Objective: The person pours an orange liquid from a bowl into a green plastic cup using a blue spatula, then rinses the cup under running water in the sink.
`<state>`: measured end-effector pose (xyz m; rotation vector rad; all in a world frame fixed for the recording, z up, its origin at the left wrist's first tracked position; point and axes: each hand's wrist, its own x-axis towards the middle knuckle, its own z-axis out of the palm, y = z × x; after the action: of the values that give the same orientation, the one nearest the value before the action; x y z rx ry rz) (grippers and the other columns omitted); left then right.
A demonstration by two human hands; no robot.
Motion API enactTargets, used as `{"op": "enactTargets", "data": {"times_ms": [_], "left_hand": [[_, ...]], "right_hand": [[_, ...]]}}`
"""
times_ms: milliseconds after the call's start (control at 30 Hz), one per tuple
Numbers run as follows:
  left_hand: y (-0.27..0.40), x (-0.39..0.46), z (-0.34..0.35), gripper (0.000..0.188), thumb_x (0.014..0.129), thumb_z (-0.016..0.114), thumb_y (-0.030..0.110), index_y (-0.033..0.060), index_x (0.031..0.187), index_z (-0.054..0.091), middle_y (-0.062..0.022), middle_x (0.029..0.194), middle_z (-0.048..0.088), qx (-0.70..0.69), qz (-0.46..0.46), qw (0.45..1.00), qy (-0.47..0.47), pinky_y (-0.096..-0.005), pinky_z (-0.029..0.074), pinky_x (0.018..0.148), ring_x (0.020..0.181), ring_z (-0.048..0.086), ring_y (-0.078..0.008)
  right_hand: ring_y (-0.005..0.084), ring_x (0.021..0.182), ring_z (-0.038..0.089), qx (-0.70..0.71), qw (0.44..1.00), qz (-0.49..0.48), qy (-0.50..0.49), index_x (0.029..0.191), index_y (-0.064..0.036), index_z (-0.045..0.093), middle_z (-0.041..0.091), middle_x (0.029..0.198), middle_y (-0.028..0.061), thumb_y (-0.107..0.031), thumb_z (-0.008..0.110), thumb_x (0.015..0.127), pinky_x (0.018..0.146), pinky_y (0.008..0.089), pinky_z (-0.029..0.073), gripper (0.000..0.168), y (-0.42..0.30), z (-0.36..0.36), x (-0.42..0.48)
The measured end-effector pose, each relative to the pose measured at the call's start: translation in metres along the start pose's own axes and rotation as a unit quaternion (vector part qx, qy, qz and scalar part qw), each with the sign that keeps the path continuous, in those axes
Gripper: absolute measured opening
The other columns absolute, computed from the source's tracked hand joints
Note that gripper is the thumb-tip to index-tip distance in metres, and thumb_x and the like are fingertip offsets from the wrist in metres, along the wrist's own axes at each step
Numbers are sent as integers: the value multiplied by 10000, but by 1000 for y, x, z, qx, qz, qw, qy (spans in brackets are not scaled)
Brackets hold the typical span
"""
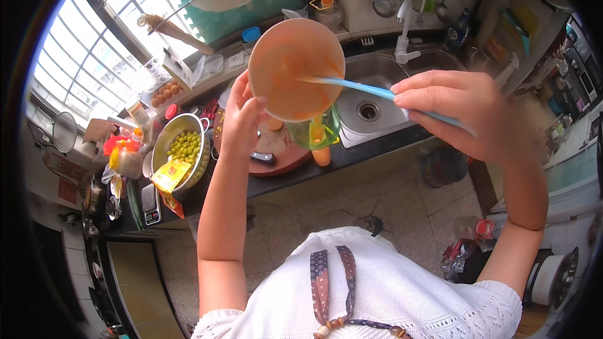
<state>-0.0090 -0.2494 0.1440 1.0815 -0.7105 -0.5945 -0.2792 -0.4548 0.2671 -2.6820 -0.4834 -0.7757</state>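
Note:
My left hand (242,113) grips a round shallow dish (292,52) by its lower left rim. The dish is tilted up towards me, and orange smears coat its inner face. Between the fingers and thumb of my right hand (452,108) is a slim blue-handled utensil (362,86), perhaps a spatula or brush. Its pale tip touches the middle of the dish. Partly hidden beneath the dish is a green see-through bowl (308,139) with orange and yellow matter in it. An orange object (321,156) sticks out below that bowl.
A round cutting board (287,153) carries a black-handled knife (263,157). To its left stands a metal colander (158,150) with green fruits (185,146) and a yellow packet (170,173). A steel sink (391,89) with a white faucet (403,33) lies right. Eggs (166,93) sit by the window.

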Motion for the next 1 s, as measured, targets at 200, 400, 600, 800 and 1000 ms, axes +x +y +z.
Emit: {"op": "enactTargets", "data": {"times_ms": [200,400,600,800,1000], "left_hand": [[-5,0,4,685,823,668,156,27,1441,403,-125,1365,539,-9,3,1000,-5,-381,554,945,1226,576,-230],[-8,-4,12,696,787,612,91,52,1450,408,-103,1382,521,11,-7,1000,11,-362,537,965,1236,564,-212],[-10,-15,16,710,768,621,100,40,1444,412,-99,1367,531,50,22,998,37,-344,512,976,1233,554,-197],[-19,-14,22,630,844,650,239,3,1380,416,-152,1249,595,84,89,991,57,-404,587,907,1102,664,-253],[-22,-21,26,566,885,631,255,11,1352,425,-162,1244,596,44,85,991,90,-422,589,907,1090,667,-258]], "right_hand": [[280,873,718,-74,993,-90,34,940,26,710,719,997,173,25,760,765,705,339,595,182,-8,-17,12],[289,822,702,-134,969,-206,-16,942,34,705,705,968,168,-51,721,760,676,342,590,202,-18,-27,28],[276,821,701,-145,966,-214,-21,922,23,688,700,963,139,-29,712,743,677,341,575,187,-8,-50,44],[296,856,714,-77,987,-139,-4,996,17,700,709,1016,149,42,710,818,739,348,586,179,48,-42,13],[300,819,698,25,994,-109,-8,972,-32,689,708,972,100,-19,716,808,720,358,575,166,46,-16,-10]]}}
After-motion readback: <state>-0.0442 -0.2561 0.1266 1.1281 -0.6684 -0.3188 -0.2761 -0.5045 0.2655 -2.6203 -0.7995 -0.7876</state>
